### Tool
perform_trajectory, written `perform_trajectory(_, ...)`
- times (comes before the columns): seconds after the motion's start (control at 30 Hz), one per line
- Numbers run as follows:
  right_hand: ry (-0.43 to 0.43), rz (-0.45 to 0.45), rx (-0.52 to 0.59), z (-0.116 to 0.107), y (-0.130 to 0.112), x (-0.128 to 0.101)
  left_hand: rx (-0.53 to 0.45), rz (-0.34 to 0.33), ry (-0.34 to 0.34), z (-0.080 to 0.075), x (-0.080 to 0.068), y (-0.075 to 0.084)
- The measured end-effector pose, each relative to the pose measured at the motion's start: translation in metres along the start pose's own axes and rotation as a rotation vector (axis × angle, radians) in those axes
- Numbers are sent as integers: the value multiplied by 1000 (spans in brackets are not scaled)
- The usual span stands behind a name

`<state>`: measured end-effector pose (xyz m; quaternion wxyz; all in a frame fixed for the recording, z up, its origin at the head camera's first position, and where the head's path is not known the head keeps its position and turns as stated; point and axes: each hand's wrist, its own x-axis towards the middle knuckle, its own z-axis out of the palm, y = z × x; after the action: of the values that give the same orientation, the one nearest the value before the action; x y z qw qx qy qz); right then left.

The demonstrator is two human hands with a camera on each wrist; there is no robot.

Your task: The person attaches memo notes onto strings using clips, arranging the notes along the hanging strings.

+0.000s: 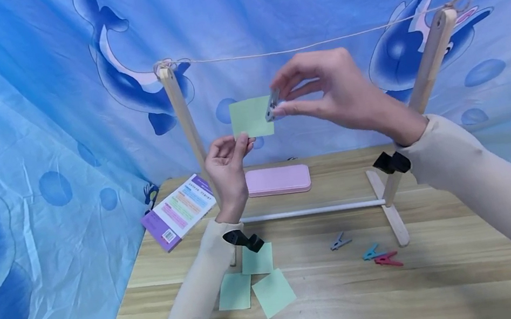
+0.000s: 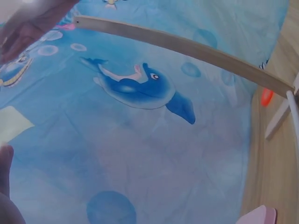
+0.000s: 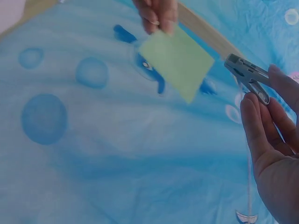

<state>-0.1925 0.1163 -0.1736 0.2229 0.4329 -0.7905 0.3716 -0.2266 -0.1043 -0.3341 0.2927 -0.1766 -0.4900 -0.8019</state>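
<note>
My left hand (image 1: 229,168) pinches a green sticky note (image 1: 252,118) by its lower edge, holding it up below the string (image 1: 270,53). A grey clothespin (image 3: 247,74) is squeezed between the thumb and fingers of my right hand (image 1: 331,89). In the head view that clothespin overlaps the note's right edge; in the right wrist view a gap shows between them. The string runs between two wooden posts (image 1: 432,58) and sags slightly. In the left wrist view, only a corner of the note (image 2: 14,125) and part of the left hand show.
Three green notes (image 1: 274,292) lie on the table at front left. Grey, blue and red clothespins (image 1: 388,259) lie right of centre. A pink case (image 1: 278,180) and a purple-white book (image 1: 179,211) sit behind. A white rod (image 1: 312,211) joins the stand's feet.
</note>
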Motion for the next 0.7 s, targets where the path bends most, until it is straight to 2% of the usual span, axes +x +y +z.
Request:
perform_trajectory(0.2,37,-19,-66,-10,-10,23,-70,-12,34,7,8,2)
perform_trajectory(0.47,32,-15,-117,-15,-18,48,-32,24,13,14,14,11)
perform_trajectory(0.7,26,-20,-165,-19,-21,67,-131,19,13,21,25,18)
